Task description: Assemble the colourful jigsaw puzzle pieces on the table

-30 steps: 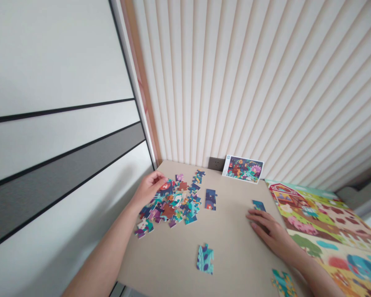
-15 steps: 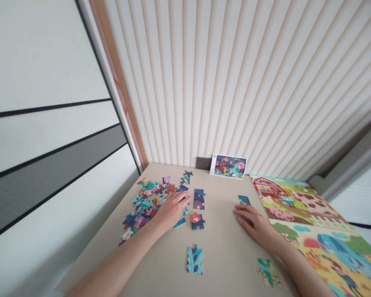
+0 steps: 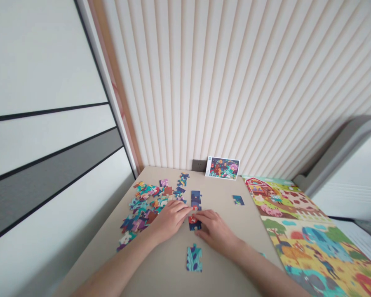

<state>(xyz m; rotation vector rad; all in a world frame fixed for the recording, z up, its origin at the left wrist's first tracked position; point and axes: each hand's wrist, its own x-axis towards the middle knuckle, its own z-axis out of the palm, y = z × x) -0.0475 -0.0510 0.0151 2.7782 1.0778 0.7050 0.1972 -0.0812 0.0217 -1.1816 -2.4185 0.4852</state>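
Note:
Two joined dark-blue puzzle pieces (image 3: 196,199) lie in a short column on the table. At their lower left edge rest the outstretched fingertips of my left hand (image 3: 173,218). Just below is a dark puzzle piece with a red figure (image 3: 194,224), close against the column; I cannot tell whether they interlock. My right hand (image 3: 218,232) has its index finger and thumb on this piece's right side. Nearer to me lies a teal leaf-patterned puzzle piece (image 3: 194,259). Beyond my right hand is a dark-blue corner piece (image 3: 238,200).
A heap of loose puzzle pieces (image 3: 145,210) covers the table's left side. Joined pieces (image 3: 183,180) lie at the back. A picture card (image 3: 223,168) leans near the wall socket (image 3: 199,165). Assembled farm and animal puzzles (image 3: 315,243) occupy the right side.
My right hand has moved left from the corner piece to the red-figure piece. That piece now sits nearer the column above. My left hand has shifted slightly toward the column.

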